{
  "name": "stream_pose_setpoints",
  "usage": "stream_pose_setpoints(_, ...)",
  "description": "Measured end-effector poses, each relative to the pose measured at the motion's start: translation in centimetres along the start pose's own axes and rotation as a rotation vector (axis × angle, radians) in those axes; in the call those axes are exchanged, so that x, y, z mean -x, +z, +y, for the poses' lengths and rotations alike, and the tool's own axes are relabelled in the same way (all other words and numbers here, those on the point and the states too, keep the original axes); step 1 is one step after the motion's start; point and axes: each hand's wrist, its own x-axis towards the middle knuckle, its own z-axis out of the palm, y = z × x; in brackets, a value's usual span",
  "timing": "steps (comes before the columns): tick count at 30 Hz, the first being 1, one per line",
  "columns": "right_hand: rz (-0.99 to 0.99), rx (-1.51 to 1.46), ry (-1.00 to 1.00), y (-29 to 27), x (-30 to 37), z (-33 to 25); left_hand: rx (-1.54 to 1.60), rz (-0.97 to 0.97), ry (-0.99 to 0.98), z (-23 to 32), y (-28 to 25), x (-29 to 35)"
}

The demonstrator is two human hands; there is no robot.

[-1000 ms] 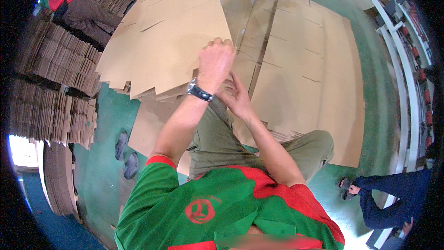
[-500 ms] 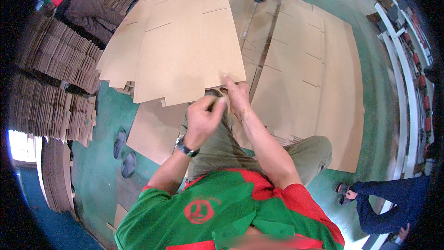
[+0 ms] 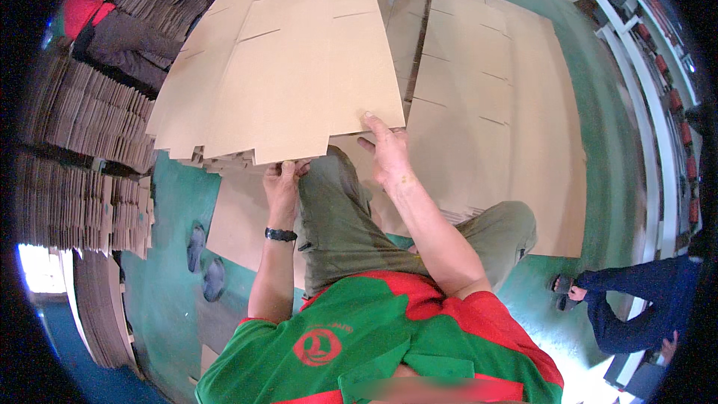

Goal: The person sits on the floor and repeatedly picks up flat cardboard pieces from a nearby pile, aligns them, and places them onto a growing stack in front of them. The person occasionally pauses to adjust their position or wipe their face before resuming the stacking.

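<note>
A large slotted cardboard sheet (image 3: 299,82) lies across the top of a pile just beyond my knees, its notched near edge toward me. At that edge my left hand (image 3: 282,185) is closed, with fingertips gripping the cardboard from the near side. My right hand (image 3: 389,151) grips the sheet's near right corner, thumb on top. Its other fingers are partly hidden below the edge. Ragged edges of more sheets (image 3: 224,161) show under the top one at its left.
A second cardboard pile (image 3: 516,135) spreads to the right, past a narrow gap. Tall stacks of flat cardboard (image 3: 82,194) line the left. Loose slippers (image 3: 213,278) lie on the green floor. Other people (image 3: 643,292) sit nearby, and a white metal frame (image 3: 651,127) runs along the right.
My left hand has moved left, away from beside my right hand, and now grips the sheet's near edge. The right hand stays at the corner.
</note>
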Motion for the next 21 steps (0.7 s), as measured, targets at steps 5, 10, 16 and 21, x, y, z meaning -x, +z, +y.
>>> stream_pose_setpoints(5,0.057,-0.129,-0.045,-1.8,0.2,-1.4,0.075,0.046,-0.072,-1.5,-1.0,-1.8)
stream_pose_setpoints(10,0.091,-0.181,-0.094,-10.5,-0.7,-5.5,0.145,0.286,-0.156,-1.0,-2.9,-3.5)
stream_pose_setpoints(16,0.398,-0.265,-0.120,-27.4,0.5,-7.6,0.209,0.260,-0.057,0.8,-6.2,-5.3)
stream_pose_setpoints(21,0.543,-0.346,-0.204,-34.5,2.8,-6.0,0.236,0.260,-0.085,0.4,-7.9,-5.7)
